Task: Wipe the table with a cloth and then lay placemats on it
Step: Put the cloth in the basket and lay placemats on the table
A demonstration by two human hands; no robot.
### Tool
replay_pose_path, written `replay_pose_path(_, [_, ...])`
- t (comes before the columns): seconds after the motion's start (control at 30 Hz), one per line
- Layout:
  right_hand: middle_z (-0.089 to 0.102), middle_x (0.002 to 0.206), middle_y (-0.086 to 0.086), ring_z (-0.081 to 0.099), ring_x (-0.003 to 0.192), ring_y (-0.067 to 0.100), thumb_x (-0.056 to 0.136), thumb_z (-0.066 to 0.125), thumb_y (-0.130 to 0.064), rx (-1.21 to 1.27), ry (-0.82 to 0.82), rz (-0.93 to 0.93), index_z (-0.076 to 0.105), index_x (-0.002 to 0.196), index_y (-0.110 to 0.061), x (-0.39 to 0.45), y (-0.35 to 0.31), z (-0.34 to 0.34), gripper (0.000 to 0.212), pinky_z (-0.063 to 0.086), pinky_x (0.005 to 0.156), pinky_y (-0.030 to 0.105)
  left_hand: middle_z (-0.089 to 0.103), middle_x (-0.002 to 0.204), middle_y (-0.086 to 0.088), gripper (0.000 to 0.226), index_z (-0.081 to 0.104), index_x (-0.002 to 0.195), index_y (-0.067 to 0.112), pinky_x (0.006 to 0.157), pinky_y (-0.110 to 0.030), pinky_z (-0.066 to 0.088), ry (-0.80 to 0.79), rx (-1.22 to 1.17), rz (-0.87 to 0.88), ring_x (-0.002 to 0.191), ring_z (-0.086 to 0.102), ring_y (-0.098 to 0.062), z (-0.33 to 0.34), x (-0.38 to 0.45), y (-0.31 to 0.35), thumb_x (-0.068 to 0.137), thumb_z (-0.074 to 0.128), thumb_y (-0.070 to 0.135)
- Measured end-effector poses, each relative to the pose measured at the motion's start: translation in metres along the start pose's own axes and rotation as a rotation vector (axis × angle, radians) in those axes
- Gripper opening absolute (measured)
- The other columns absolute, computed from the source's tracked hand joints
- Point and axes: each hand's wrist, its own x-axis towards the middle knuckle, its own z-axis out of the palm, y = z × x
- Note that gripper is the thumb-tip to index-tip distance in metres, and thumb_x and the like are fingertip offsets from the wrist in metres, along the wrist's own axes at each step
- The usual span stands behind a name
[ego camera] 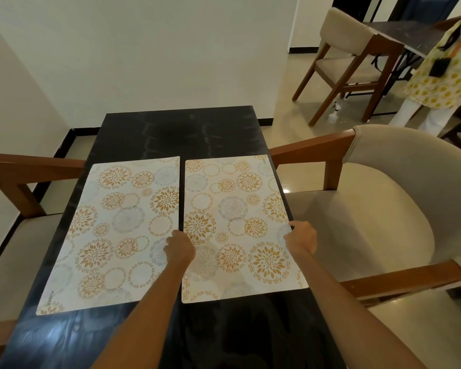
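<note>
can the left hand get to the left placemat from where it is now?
Probably yes. The left hand sits at the gap between the mats, on the right placemat's inner edge; the left placemat lies flat right beside it, nothing between them.

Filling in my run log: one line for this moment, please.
stage: laying placemats | left hand: grips right placemat | right hand: grips same | left placemat: flat

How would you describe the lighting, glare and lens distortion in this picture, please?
In the head view, soft indoor light is even; pale glare streaks the dark table at its far end and near left corner. The wide lens bows the chair and table edges. The two placemats stay sharp, as do the left hand and right hand; the person behind is cropped.
</note>
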Motion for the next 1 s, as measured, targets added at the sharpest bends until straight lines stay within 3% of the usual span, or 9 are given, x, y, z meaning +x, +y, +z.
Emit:
replay_pose_path(0.17, [0.061,0.118,0.010,0.060,0.105,0.029,0.091,0.062,-0.005,-0.040,-0.018,-0.027,0.064,0.124,-0.016,0.001,-0.003,-0.003,0.035,0.056,0.084,0.041,0.044,0.132,-0.016,0.052,0.033,0.133,0.000,0.100,-0.032,0.042,0.035,0.080,0.032,0.123,0.046,-0.027,-0.002,-0.004,-0.002,0.093,0.057,0.021])
replay_pose_path(0.3, [0.061,0.115,0.013,0.058,0.104,0.029,0.095,0.056,-0.009,-0.066,-0.018,-0.034,0.062,0.119,-0.002,-0.004,-0.006,-0.007,0.025,0.053,0.089,0.042,0.042,0.132,-0.013,0.050,0.035,0.135,0.012,0.095,-0.033,0.046,0.109,0.119,0.119,0.120,0.045,-0.029,0.000,-0.007,-0.002,0.090,0.056,0.008])
replay_pose_path(0.4, [0.055,0.127,0.009,0.050,0.110,0.025,0.097,0.053,-0.010,-0.175,0.022,-0.232,0.058,0.130,-0.014,-0.013,-0.008,-0.012,0.033,0.045,0.094,0.036,0.044,0.133,-0.003,0.054,0.043,0.135,0.026,0.102,-0.036,0.039,0.227,0.303,0.330,0.123,0.039,-0.026,0.004,-0.012,0.005,0.088,0.052,0.000])
replay_pose_path(0.5, [0.053,0.135,-0.005,0.044,0.114,0.019,0.099,0.050,-0.014,-0.345,0.020,-0.386,0.058,0.131,-0.028,-0.017,-0.010,-0.010,0.036,0.034,0.094,0.031,0.047,0.134,0.001,0.054,0.047,0.132,0.027,0.107,-0.038,0.033,0.237,0.395,0.386,0.129,0.034,-0.026,0.005,-0.015,0.014,0.085,0.057,0.002])
replay_pose_path(0.57, [0.055,0.130,-0.008,0.043,0.112,0.017,0.101,0.046,-0.020,-0.421,0.020,-0.372,0.060,0.127,-0.028,-0.017,-0.013,-0.009,0.031,0.032,0.092,0.031,0.047,0.134,0.001,0.053,0.047,0.133,0.026,0.107,-0.038,0.032,0.225,0.367,0.399,0.130,0.034,-0.025,0.004,-0.015,0.013,0.086,0.056,0.001])
replay_pose_path(0.7, [0.059,0.121,-0.003,0.045,0.113,0.019,0.102,0.044,-0.023,-0.469,0.009,-0.319,0.062,0.118,-0.018,-0.017,-0.026,-0.013,0.025,0.034,0.094,0.034,0.050,0.135,0.000,0.044,0.050,0.132,0.022,0.100,-0.037,0.034,0.235,0.040,0.430,0.125,0.039,-0.025,0.007,-0.012,-0.010,0.092,0.055,0.005])
replay_pose_path(0.77, [0.056,0.125,0.000,0.043,0.120,0.024,0.099,0.048,-0.019,-0.446,-0.032,-0.285,0.062,0.118,-0.016,-0.022,-0.038,-0.015,0.024,0.034,0.100,0.038,0.053,0.133,-0.005,0.040,0.053,0.131,0.016,0.097,-0.037,0.035,0.262,-0.081,0.416,0.122,0.042,-0.027,0.009,-0.014,-0.028,0.091,0.058,0.010])
replay_pose_path(0.87, [0.053,0.130,0.005,0.044,0.121,0.027,0.096,0.052,-0.024,-0.318,-0.044,-0.381,0.060,0.124,-0.012,-0.039,-0.059,0.001,0.031,0.040,0.099,0.038,0.054,0.130,-0.012,0.038,0.058,0.125,0.009,0.095,-0.041,0.037,0.356,-0.193,0.339,0.118,0.045,-0.033,0.007,-0.017,-0.060,0.087,0.062,0.008])
replay_pose_path(1.0, [0.055,0.126,0.010,0.052,0.118,0.027,0.089,0.067,-0.018,0.274,-0.308,-0.397,0.060,0.123,-0.002,-0.094,-0.104,0.033,0.038,0.043,0.098,0.035,0.052,0.131,-0.016,0.043,0.056,0.126,0.007,0.095,-0.045,0.036,0.450,-0.236,0.111,0.119,0.042,-0.034,-0.010,-0.020,-0.104,0.085,0.067,0.010])
